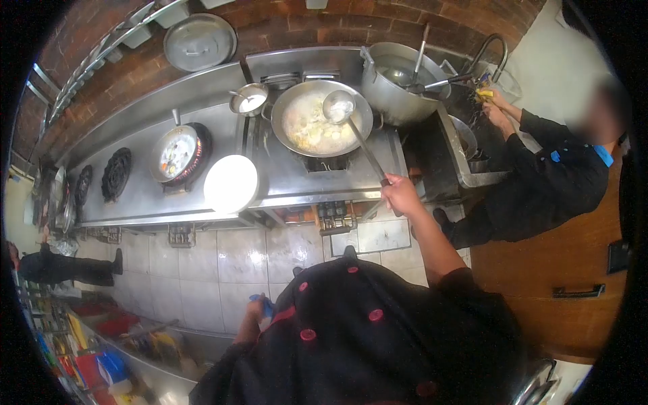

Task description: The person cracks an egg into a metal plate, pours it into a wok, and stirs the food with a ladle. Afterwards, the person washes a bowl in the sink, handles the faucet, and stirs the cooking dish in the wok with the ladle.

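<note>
My right hand point(399, 192) is closed around the dark grip of a long metal ladle point(365, 150). The ladle's bowl is over the right side of a wide two-handled pan point(363, 128) on the stove, with something whitish in it. Pale, cloudy liquid with yellowish pieces point(307, 128) fills the pan. Low by my side, my left hand point(253, 312) is closed on a small blue thing point(266, 309), perhaps a cloth; its kind is unclear. Left of the pan, a white plate point(231, 183) lies at the stove's front edge.
A frying pan point(177, 154) with food sits over a lit burner. Behind is a small pot point(251, 100) of white stuff with a spoon. A big stockpot point(398, 88) stands right. One person point(563, 162) works at the sink; another point(64, 263) stands far left.
</note>
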Demonstrator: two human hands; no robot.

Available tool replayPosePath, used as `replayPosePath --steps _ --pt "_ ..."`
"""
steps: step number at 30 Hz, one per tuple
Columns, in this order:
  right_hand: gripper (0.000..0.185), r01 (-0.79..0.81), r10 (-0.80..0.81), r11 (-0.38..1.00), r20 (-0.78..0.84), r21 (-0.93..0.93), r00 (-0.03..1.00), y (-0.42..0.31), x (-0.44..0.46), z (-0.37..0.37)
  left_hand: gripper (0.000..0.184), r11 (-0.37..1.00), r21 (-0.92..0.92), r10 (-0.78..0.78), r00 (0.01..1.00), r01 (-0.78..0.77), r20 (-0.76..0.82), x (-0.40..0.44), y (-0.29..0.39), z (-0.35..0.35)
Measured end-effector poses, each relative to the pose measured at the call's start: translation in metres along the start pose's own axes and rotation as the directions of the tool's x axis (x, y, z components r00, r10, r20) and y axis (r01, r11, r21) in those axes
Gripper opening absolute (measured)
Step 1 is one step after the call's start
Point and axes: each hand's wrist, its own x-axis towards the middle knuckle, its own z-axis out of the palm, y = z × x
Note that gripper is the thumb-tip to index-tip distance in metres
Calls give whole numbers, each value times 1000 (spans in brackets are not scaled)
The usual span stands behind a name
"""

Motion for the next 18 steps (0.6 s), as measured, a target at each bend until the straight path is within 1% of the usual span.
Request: replayPosePath --steps 1,2,3,4,5,6,7,8,10,13,16,17,18 --pt "63 9 -8 1000 -17 15 1000 -4 3 0 40 985 133 114 993 -113 -3 1 -11 0" --pt "63 1 -1 1000 -18 -13 1000 -9 4 -1 41 914 341 226 974 -221 27 9 -35 2" --pt "62 -4 3 999 -20 -41 1000 -14 5 -1 41 787 530 327 942 -317 78 18 -44 2" --pt "62 -9 7 998 -24 -69 1000 -21 7 -2 41 943 323 80 997 -83 21 18 -28 -1" --pt "62 -15 14 998 -22 -61 1000 -28 6 0 41 980 92 -179 983 176 29 6 9 -8" --pt "63 -14 14 1000 -1 -27 1000 -31 10 -1 42 898 -133 -408 908 418 97 2 50 -15" --pt "63 -25 24 1000 29 5 999 -29 10 0 43 848 -240 -464 881 472 93 -1 62 -14" --pt "63 -38 36 999 61 36 997 -25 10 3 43 838 -267 -469 878 476 93 1 53 -13" --pt "65 -45 41 997 63 61 997 -19 10 7 44 811 -328 -481 871 484 95 7 29 -5" --pt "65 -68 56 992 109 110 992 -14 6 11 44 876 -131 -453 886 463 105 10 17 -4" --pt "65 -89 61 982 163 168 985 -13 -4 11 43 855 -196 -474 877 480 82 20 -11 5" --pt "65 -107 71 975 182 192 981 -20 -11 9 42 952 40 -307 947 305 96 21 -18 3" --pt "65 -122 79 969 200 217 977 -23 -16 7 41 960 266 -135 979 91 151 23 -26 0"
